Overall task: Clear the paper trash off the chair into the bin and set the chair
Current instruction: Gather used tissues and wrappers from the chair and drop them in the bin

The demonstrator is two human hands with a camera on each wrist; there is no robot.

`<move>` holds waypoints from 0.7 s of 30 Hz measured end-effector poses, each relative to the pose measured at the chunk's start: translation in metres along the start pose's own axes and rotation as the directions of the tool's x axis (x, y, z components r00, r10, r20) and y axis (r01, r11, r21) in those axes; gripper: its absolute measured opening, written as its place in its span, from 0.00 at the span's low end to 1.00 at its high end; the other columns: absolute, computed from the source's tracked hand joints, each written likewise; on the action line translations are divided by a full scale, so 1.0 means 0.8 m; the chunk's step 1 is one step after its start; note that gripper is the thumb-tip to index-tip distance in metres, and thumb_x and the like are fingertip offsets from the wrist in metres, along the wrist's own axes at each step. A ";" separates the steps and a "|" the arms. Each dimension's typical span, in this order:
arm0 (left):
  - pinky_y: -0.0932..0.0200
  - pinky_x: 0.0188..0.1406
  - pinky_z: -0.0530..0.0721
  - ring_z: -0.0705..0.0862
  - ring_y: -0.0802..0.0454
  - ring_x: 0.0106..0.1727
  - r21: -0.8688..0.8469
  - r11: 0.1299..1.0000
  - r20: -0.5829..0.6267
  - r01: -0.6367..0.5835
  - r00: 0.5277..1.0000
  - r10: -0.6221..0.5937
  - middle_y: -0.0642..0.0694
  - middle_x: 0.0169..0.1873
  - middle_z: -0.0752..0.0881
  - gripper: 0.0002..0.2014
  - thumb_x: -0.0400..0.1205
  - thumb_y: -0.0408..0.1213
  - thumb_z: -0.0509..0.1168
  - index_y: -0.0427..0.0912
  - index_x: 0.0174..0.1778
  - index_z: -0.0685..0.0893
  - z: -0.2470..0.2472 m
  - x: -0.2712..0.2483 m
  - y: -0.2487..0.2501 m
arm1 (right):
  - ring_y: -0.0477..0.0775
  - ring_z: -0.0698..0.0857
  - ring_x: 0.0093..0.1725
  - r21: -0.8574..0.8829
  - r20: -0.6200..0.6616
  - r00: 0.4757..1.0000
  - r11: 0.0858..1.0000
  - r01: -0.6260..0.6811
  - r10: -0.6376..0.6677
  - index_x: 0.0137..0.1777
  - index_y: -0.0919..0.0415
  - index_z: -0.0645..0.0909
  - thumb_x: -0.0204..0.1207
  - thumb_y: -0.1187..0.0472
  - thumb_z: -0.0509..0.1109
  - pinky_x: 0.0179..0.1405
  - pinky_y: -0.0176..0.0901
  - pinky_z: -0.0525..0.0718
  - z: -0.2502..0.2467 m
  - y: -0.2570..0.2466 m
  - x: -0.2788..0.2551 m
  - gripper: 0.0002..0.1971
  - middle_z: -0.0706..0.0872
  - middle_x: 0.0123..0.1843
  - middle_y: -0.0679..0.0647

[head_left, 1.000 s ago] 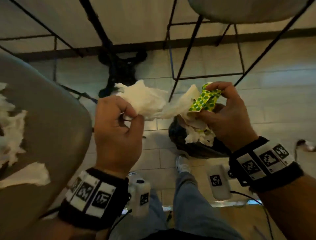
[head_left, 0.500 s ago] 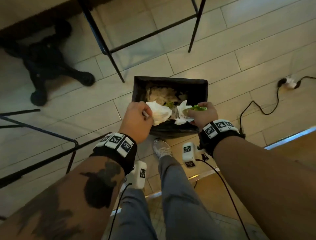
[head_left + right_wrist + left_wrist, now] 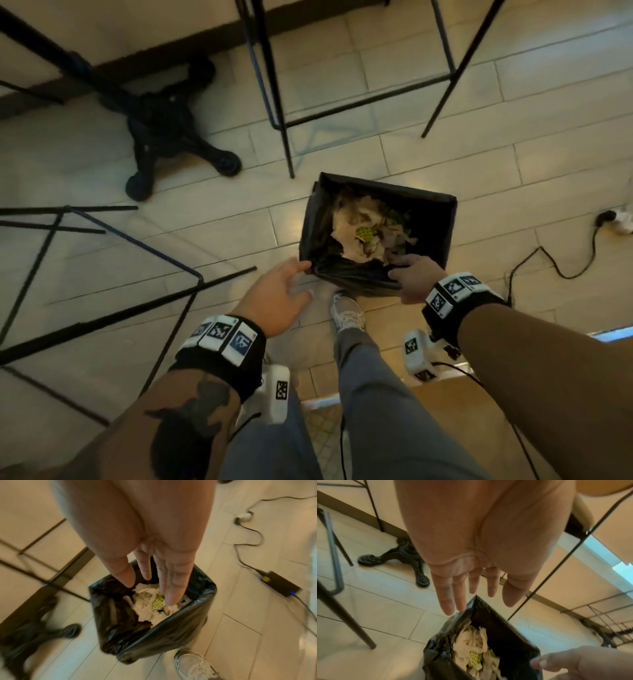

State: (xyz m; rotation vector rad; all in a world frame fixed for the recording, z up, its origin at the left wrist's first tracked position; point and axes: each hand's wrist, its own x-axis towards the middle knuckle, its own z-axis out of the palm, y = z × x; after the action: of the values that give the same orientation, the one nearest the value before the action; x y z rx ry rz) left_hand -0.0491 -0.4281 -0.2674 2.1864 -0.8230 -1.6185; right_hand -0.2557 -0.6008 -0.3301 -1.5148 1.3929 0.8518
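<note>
A black-lined bin (image 3: 442, 219) stands on the tiled floor ahead of my feet. Crumpled white paper (image 3: 346, 222) and a green dotted scrap (image 3: 364, 234) lie inside it. My left hand (image 3: 294, 281) hovers at the bin's near left corner, fingers straight and spread, holding nothing. My right hand (image 3: 407, 270) is over the near rim. In the right wrist view its fingers (image 3: 171, 588) point straight down above the paper (image 3: 145, 608) and the scrap (image 3: 158, 602). In the left wrist view the left hand (image 3: 471, 591) is empty above the bin (image 3: 510, 631).
Thin black chair legs (image 3: 144, 246) cross the floor at left. Stool legs (image 3: 284, 137) stand just behind the bin, and a black table base (image 3: 164, 126) lies further left. A cable (image 3: 555, 270) and power adapter (image 3: 281, 583) lie right. My shoe (image 3: 347, 315) is by the bin.
Both hands carried the white paper and green dotted scrap from beside the chair down to the bin and let go. The paper now lies in the bin and both hands are empty.
</note>
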 end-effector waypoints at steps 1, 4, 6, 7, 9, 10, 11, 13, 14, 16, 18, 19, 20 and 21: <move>0.59 0.67 0.80 0.81 0.57 0.71 -0.031 0.999 -0.036 0.018 0.999 -0.019 0.58 0.67 0.80 0.25 0.86 0.38 0.69 0.56 0.80 0.77 -0.010 -0.020 -0.004 | 0.61 0.86 0.61 0.015 -0.002 1.000 1.000 0.007 -0.007 0.77 0.61 0.77 0.83 0.59 0.69 0.54 0.46 0.85 -0.002 -0.015 -0.009 0.23 0.84 0.67 0.62; 0.64 0.61 0.84 0.86 0.63 0.58 -0.167 0.986 -0.137 -0.021 0.991 -0.002 0.61 0.60 0.87 0.19 0.85 0.39 0.69 0.61 0.71 0.81 -0.038 -0.090 -0.016 | 0.64 0.87 0.60 -0.139 -0.011 0.983 0.974 0.178 -0.181 0.70 0.62 0.82 0.82 0.57 0.70 0.51 0.43 0.80 0.010 -0.069 -0.038 0.18 0.88 0.62 0.62; 0.65 0.60 0.85 0.86 0.67 0.54 -0.223 0.971 -0.239 -0.082 0.971 0.028 0.64 0.58 0.87 0.15 0.86 0.39 0.69 0.61 0.66 0.83 -0.065 -0.150 -0.027 | 0.62 0.86 0.62 -0.214 -0.003 0.951 0.929 0.302 -0.310 0.69 0.58 0.83 0.82 0.55 0.70 0.56 0.43 0.81 0.020 -0.125 -0.069 0.17 0.89 0.62 0.60; 0.67 0.60 0.84 0.86 0.68 0.54 -0.230 0.966 -0.258 -0.114 0.965 0.052 0.64 0.57 0.87 0.14 0.86 0.40 0.69 0.60 0.65 0.84 -0.070 -0.166 -0.021 | 0.60 0.87 0.60 -0.245 0.013 0.933 0.904 0.351 -0.359 0.67 0.56 0.84 0.82 0.54 0.70 0.56 0.44 0.81 0.015 -0.138 -0.086 0.15 0.89 0.59 0.57; 0.72 0.58 0.83 0.86 0.68 0.57 -0.271 0.947 -0.364 -0.174 0.929 0.066 0.65 0.56 0.88 0.13 0.86 0.40 0.69 0.60 0.64 0.86 -0.101 -0.231 -0.032 | 0.56 0.88 0.57 -0.282 0.010 0.874 0.837 0.469 -0.487 0.61 0.49 0.84 0.81 0.54 0.71 0.57 0.46 0.84 0.024 -0.204 -0.130 0.10 0.89 0.51 0.49; 0.71 0.58 0.83 0.87 0.67 0.59 -0.289 0.934 -0.410 -0.208 0.909 0.076 0.64 0.57 0.88 0.12 0.86 0.40 0.70 0.61 0.63 0.86 -0.114 -0.261 -0.039 | 0.54 0.89 0.55 -0.261 0.022 0.852 0.820 0.510 -0.523 0.59 0.47 0.83 0.82 0.53 0.71 0.58 0.49 0.85 0.032 -0.236 -0.154 0.08 0.89 0.50 0.46; 0.69 0.58 0.85 0.87 0.64 0.59 -0.299 0.923 -0.466 -0.242 0.881 0.080 0.64 0.57 0.88 0.13 0.85 0.40 0.71 0.61 0.62 0.86 -0.127 -0.291 -0.047 | 0.53 0.88 0.54 -0.262 0.046 0.816 0.781 0.567 -0.576 0.59 0.46 0.82 0.82 0.53 0.70 0.58 0.51 0.86 0.040 -0.268 -0.182 0.08 0.89 0.50 0.46; 0.66 0.57 0.87 0.88 0.61 0.58 -0.292 0.908 -0.581 -0.300 0.810 0.080 0.64 0.55 0.88 0.13 0.84 0.39 0.73 0.64 0.60 0.87 -0.148 -0.349 -0.063 | 0.50 0.87 0.52 -0.251 0.067 0.725 0.691 0.677 -0.686 0.62 0.48 0.82 0.83 0.52 0.70 0.55 0.50 0.86 0.060 -0.332 -0.239 0.10 0.88 0.51 0.46; 0.65 0.56 0.87 0.89 0.61 0.57 -0.269 0.910 -0.632 -0.315 0.771 0.080 0.65 0.54 0.89 0.13 0.84 0.39 0.73 0.64 0.59 0.87 -0.156 -0.376 -0.073 | 0.48 0.86 0.50 -0.243 0.062 0.669 0.639 0.730 -0.741 0.63 0.48 0.82 0.83 0.52 0.70 0.51 0.46 0.85 0.072 -0.360 -0.267 0.10 0.87 0.51 0.45; 0.69 0.50 0.87 0.89 0.60 0.54 -0.222 0.915 -0.728 -0.338 0.682 0.075 0.64 0.50 0.89 0.12 0.84 0.39 0.74 0.64 0.57 0.88 -0.169 -0.425 -0.092 | 0.43 0.85 0.47 -0.236 0.074 0.571 0.542 0.806 -0.817 0.64 0.46 0.81 0.83 0.51 0.69 0.43 0.37 0.83 0.100 -0.410 -0.321 0.11 0.85 0.50 0.42; 0.71 0.46 0.85 0.89 0.59 0.53 -0.176 0.922 -0.810 -0.346 0.582 0.065 0.62 0.49 0.88 0.11 0.83 0.40 0.74 0.62 0.56 0.88 -0.174 -0.466 -0.117 | 0.39 0.83 0.48 -0.269 0.108 0.493 0.452 0.850 -0.863 0.65 0.44 0.79 0.84 0.49 0.69 0.41 0.32 0.78 0.131 -0.454 -0.365 0.12 0.84 0.52 0.40; 0.71 0.47 0.85 0.88 0.58 0.55 -0.141 0.935 -0.845 -0.326 0.532 0.058 0.62 0.50 0.87 0.10 0.83 0.41 0.73 0.60 0.57 0.87 -0.174 -0.482 -0.132 | 0.38 0.82 0.49 -0.295 0.125 0.462 0.411 0.862 -0.878 0.67 0.43 0.79 0.83 0.49 0.69 0.41 0.31 0.76 0.147 -0.473 -0.384 0.13 0.83 0.55 0.41; 0.69 0.49 0.85 0.87 0.58 0.57 -0.113 0.949 -0.873 -0.294 0.486 0.046 0.63 0.53 0.85 0.10 0.82 0.42 0.73 0.59 0.58 0.87 -0.173 -0.495 -0.148 | 0.38 0.81 0.49 -0.312 0.145 0.430 0.371 0.874 -0.891 0.68 0.43 0.78 0.83 0.48 0.69 0.41 0.31 0.75 0.163 -0.490 -0.398 0.14 0.82 0.57 0.42; 0.66 0.52 0.85 0.86 0.59 0.60 -0.105 0.960 -0.895 -0.259 0.445 0.022 0.63 0.57 0.83 0.11 0.81 0.44 0.72 0.59 0.59 0.86 -0.169 -0.506 -0.166 | 0.39 0.82 0.50 -0.328 0.169 0.411 0.342 0.881 -0.896 0.69 0.43 0.78 0.83 0.48 0.70 0.42 0.32 0.77 0.180 -0.505 -0.412 0.15 0.81 0.60 0.43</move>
State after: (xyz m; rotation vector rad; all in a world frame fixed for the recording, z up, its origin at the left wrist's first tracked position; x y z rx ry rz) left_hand 0.0324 -0.0916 0.0155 2.2501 -0.4107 -0.2487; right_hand 0.1104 -0.3498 -0.0202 -2.2373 0.1836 0.3353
